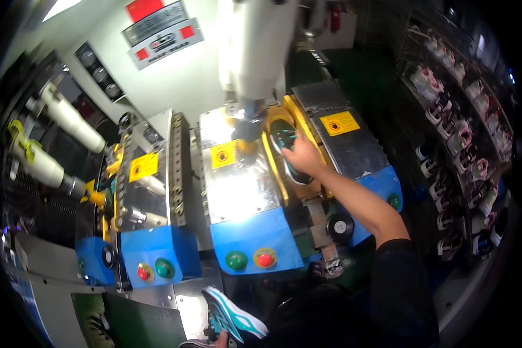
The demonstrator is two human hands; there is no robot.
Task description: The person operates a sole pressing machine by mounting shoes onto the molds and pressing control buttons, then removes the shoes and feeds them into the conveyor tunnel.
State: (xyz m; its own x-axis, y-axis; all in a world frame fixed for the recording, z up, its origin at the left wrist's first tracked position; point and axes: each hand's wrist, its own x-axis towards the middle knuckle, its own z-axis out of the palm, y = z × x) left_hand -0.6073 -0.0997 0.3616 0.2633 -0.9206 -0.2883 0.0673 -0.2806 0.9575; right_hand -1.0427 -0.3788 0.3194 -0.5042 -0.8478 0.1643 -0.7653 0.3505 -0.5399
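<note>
My right hand (303, 155) reaches into the right-hand press station, its fingers closed at the laces of a dark sneaker (282, 134) with teal laces and a white sole. That sneaker lies lengthwise between two yellow side pads (299, 119). Low in the view, my left hand (221, 340) shows only a few fingers, against a teal, black and white sneaker (236, 315) tilted with its sole edge upward. Most of the left hand is cut off by the lower edge. Part of another shoe (192, 344) shows beside it.
A white press cylinder (256, 52) hangs just left of my right hand. Blue panels carry a green button (236, 260) and a red button (265, 258). A second station with white cylinders (69, 119) stands left. Racks of shoes (461, 139) line the right. A black knob (340, 227) sits below the pads.
</note>
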